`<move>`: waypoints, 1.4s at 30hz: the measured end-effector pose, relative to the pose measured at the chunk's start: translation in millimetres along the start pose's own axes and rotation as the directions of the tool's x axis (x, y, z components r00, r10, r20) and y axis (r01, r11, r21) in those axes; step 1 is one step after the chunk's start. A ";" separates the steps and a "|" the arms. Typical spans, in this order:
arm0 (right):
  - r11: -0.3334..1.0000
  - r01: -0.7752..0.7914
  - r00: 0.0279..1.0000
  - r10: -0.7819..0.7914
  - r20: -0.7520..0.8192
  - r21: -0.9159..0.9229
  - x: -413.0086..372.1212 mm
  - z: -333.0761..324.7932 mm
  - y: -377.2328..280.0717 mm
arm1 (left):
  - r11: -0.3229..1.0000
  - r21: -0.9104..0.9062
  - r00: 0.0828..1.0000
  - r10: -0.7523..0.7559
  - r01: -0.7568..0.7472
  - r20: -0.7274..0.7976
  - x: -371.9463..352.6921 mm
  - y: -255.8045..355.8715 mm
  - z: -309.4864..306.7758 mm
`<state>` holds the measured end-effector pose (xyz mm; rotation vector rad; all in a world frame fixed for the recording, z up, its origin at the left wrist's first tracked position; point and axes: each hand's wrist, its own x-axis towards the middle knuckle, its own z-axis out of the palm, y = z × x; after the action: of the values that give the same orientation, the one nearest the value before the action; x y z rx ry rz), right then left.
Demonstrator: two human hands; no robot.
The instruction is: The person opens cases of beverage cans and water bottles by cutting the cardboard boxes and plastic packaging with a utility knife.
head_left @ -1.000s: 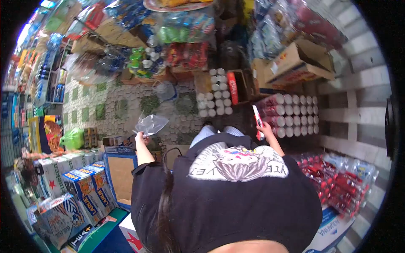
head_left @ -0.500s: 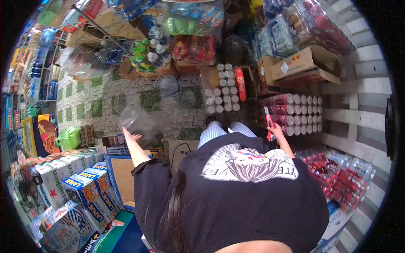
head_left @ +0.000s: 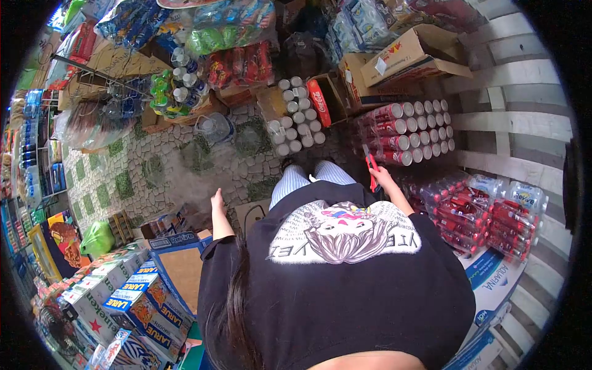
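My right hand [head_left: 383,179] is closed around a red utility knife [head_left: 372,172], its blade pointing away from me. Just beyond the blade stands a shrink-wrapped pack of red cans [head_left: 394,127], tops facing right. My left hand [head_left: 217,202] is empty, held over the stone-patterned floor, fingers stretched out and seen partly edge-on. Ahead of my legs, loose cans with silvery ends [head_left: 297,117] stand in and beside a cardboard tray. A red Coca-Cola carton [head_left: 319,102] lies open next to them.
Opened cardboard boxes [head_left: 401,58] sit ahead on the right. Packs of red bottles [head_left: 462,213] lie by my right elbow. Larue beer cartons [head_left: 145,302] and a green bag [head_left: 97,239] are at left. A clear water jug [head_left: 216,127] stands on the floor.
My view has turned and shifted, moving the cans leftward. My left hand has drawn in from its outstretched pose; the clear plastic beyond it is now only faintly visible. The right hand keeps the knife.
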<state>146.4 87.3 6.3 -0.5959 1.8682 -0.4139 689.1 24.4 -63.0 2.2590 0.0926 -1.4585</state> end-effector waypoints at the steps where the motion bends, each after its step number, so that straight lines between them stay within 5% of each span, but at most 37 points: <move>1: 1.000 -0.031 1.000 0.031 0.005 0.001 -0.6 -0.5 3.8 | 0.999 0.030 1.000 0.025 -0.025 0.013 1.0 -3.6 3.5; 12: 0.999 -0.021 0.995 0.024 -0.093 0.032 7.9 6.0 32.7 | 0.898 0.244 0.929 0.340 -0.366 0.145 7.5 -25.1 21.0; 30: 0.987 0.123 0.953 -0.146 -0.265 -0.101 4.7 27.4 33.7 | 0.857 0.395 0.919 0.198 -0.332 0.342 -39.6 -6.8 53.8; 32: 0.990 0.137 0.957 -0.140 -0.255 -0.029 14.9 30.8 48.7 | 0.881 0.317 0.918 0.254 -0.350 0.306 -53.0 3.1 64.0; 36: 0.974 0.223 0.943 -0.205 -0.264 0.040 14.4 34.7 56.6 | 0.895 0.189 0.838 0.279 -0.404 0.470 -29.3 9.1 74.2; 38: 0.964 0.265 0.918 -0.250 -0.307 0.008 11.1 36.1 50.0 | 0.866 0.278 0.845 0.255 -0.416 0.469 -21.4 9.5 77.6; 40: 0.957 0.148 0.976 -0.100 -0.192 0.250 -0.6 32.3 33.0 | 0.808 0.392 0.857 0.245 -0.439 0.454 -26.6 11.8 81.6; 42: 0.922 0.264 0.955 -0.207 -0.214 0.284 6.0 33.1 31.5 | 0.808 0.361 0.820 0.240 -0.465 0.520 -0.5 4.7 84.7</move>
<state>169.0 109.3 -27.2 -0.5855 1.8547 -0.9312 618.2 -13.7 -90.0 2.0319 -0.8966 -1.8808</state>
